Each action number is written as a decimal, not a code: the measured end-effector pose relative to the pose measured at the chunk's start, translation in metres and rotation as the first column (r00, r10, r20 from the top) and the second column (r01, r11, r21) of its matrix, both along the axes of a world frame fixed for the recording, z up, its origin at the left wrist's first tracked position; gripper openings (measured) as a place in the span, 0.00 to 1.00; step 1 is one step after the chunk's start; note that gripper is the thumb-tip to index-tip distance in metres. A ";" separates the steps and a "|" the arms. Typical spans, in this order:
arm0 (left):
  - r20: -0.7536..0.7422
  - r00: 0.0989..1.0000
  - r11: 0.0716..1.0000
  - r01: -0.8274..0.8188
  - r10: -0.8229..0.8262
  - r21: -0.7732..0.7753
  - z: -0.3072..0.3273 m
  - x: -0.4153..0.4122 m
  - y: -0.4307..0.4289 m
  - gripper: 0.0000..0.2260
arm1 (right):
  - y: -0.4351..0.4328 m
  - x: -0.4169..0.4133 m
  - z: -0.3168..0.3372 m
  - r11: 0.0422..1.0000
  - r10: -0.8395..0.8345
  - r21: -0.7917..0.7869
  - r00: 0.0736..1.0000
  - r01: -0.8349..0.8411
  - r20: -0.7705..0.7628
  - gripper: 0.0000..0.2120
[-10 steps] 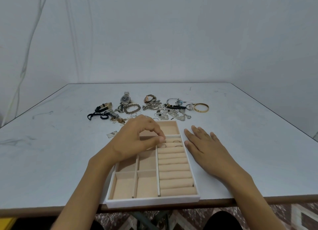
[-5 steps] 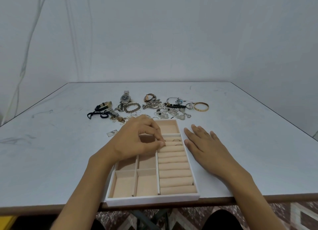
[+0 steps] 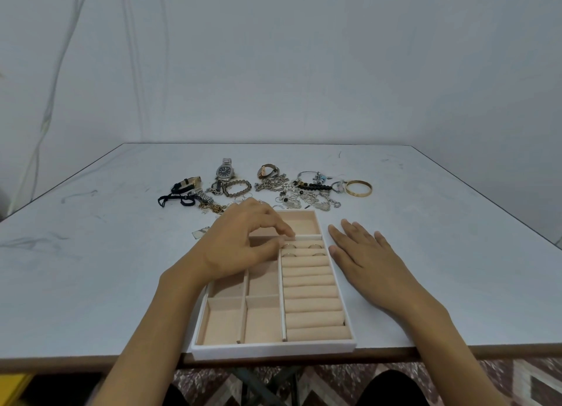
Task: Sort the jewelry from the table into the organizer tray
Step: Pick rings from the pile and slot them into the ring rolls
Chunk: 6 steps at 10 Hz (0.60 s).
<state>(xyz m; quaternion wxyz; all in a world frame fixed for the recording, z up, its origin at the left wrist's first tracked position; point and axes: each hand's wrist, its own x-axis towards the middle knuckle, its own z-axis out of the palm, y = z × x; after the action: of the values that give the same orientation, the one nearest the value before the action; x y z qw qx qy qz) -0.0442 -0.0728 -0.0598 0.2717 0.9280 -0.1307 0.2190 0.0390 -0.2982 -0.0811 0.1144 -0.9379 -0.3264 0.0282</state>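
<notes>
Approx. 4 rings (image 3: 314, 246) seated in organizer tray (image 3: 273, 349) far-right rolls; jewelry pile (image 3: 273, 184) beyond tray far edge unsorted. L hand (image 3: 240, 247) curled, grip cannot tell; R hand (image 3: 368, 253) flat, released.

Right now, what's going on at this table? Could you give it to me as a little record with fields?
Tray: white organizer tray at the table's near edge, beige compartments
Rings: four rings sit in the farthest roll slots
Left hand: over the tray, fingers curled, tips near the rings; cannot tell whether it pinches anything
Right hand: flat on the table, beside the tray's right rim
Unsorted: watch, gold bangle and tangled chains lie beyond the tray
</notes>
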 end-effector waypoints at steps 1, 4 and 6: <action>-0.013 1.000 0.998 -0.010 0.010 0.057 -0.001 0.000 0.001 0.12 | -0.001 0.000 0.000 1.000 -0.001 -0.001 1.000 0.001 0.000 0.25; 0.024 0.999 0.994 0.030 -0.033 0.108 0.000 0.001 0.000 0.11 | 0.000 0.001 0.000 1.000 -0.001 0.000 1.000 0.001 0.000 0.25; 0.016 0.999 0.996 0.038 -0.039 0.085 -0.003 0.003 0.002 0.10 | 0.000 0.000 0.001 1.000 -0.001 -0.006 1.000 0.001 0.003 0.25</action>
<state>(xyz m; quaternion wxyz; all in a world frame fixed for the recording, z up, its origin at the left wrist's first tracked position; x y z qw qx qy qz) -0.0408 -0.0706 -0.0625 0.2350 0.9341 -0.1600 0.2161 0.0393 -0.2981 -0.0798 0.1113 -0.9385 -0.3258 0.0275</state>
